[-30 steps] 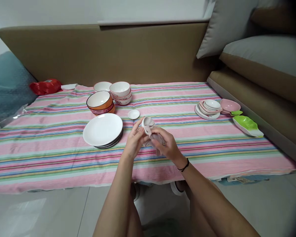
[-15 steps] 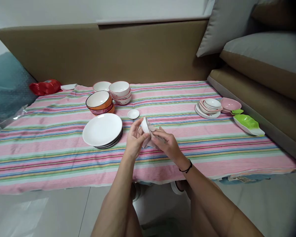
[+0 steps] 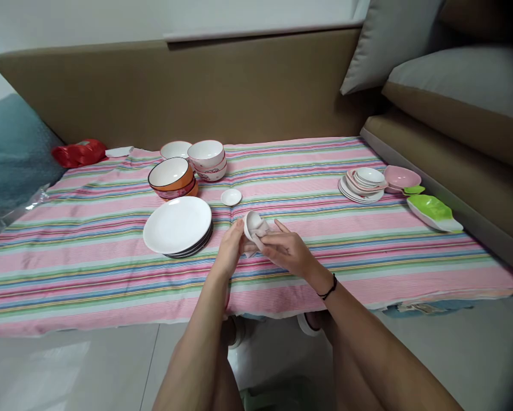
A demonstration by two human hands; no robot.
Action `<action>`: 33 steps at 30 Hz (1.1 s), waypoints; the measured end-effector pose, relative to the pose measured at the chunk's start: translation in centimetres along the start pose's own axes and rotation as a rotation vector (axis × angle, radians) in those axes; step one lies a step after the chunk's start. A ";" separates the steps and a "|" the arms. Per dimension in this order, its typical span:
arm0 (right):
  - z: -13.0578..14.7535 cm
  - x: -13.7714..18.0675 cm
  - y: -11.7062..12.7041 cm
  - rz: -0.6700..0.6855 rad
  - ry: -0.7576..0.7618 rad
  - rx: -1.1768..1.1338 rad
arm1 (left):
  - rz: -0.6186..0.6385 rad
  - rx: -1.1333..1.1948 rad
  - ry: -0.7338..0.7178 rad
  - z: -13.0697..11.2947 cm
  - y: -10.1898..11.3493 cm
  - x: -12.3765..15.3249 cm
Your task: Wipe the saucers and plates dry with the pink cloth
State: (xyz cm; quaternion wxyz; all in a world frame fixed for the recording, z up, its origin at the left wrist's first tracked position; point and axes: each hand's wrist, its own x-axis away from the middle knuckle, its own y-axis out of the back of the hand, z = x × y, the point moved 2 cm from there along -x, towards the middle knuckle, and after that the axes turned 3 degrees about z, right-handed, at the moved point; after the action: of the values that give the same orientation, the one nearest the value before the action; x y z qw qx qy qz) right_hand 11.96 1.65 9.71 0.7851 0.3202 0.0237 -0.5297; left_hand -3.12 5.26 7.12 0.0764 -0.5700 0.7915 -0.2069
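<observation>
Left hand point(image 3: 229, 250) grips the small white ceramic dish point(image 3: 252, 221) at its rim; right hand point(image 3: 289, 251) pinches the soft beige cloth point(image 3: 259, 241). The dish is probably light, brittle and slick.

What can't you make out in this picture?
Head view: the small white ceramic dish is partly covered by the pale beige cloth, the left hand and the right hand.
Head view: the lower plates under the large white round plate show only dark rims; their number is unclear.
Head view: the red crinkled bag is too small to read any print.
</observation>
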 end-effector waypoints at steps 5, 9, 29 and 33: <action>-0.3 0.2 -0.3 0.116 0.136 0.398 | -0.043 -0.019 0.133 0.2 0.2 -0.2; -0.3 0.0 -1.4 0.158 0.200 0.532 | 0.007 0.045 0.308 -0.3 0.3 0.0; 0.7 -0.4 -3.2 0.026 0.155 0.470 | -0.075 0.204 0.346 0.5 0.1 -0.9; 0.4 -0.4 -2.9 -0.038 0.135 0.566 | -0.089 0.215 0.302 -0.2 -0.1 -0.9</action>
State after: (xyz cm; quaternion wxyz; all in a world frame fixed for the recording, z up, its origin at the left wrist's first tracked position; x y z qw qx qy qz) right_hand 9.22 1.07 8.82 0.6512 0.5605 -0.0671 -0.5073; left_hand -2.83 6.10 7.23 0.0079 -0.5556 0.7412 -0.3767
